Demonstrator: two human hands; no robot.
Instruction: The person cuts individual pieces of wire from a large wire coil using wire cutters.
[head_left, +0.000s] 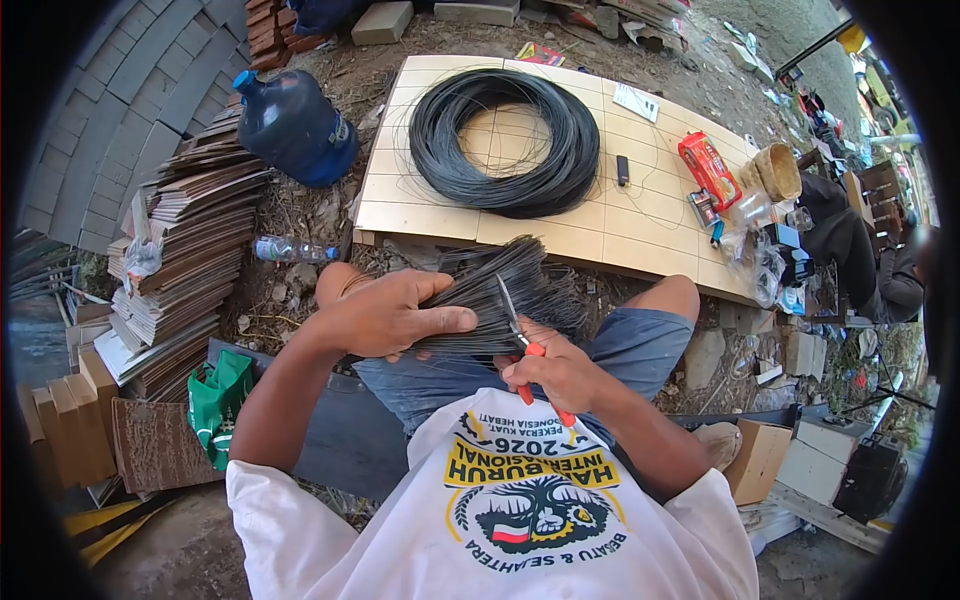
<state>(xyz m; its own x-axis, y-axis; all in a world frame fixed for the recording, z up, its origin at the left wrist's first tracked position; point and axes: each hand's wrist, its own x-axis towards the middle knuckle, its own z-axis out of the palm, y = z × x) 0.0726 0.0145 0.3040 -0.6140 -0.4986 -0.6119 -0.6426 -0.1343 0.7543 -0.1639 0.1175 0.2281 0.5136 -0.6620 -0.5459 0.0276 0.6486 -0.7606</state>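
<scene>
bench (620, 230) low, just beyond the knees, carrying black wire coil (435, 140) | wire bundle (520, 280) fanned across the lap | left hand (385, 315) clamped over its left part | right hand (560, 370) closed round red-handled cutters (515, 325), blades against the strands

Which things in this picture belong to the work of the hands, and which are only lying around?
In use: left hand holding the wire bundle; right hand holding the red-handled cutters; wire coil on the board.
Lying about: blue water jug, plastic bottle, red packet, green bag, stacked tiles.
</scene>
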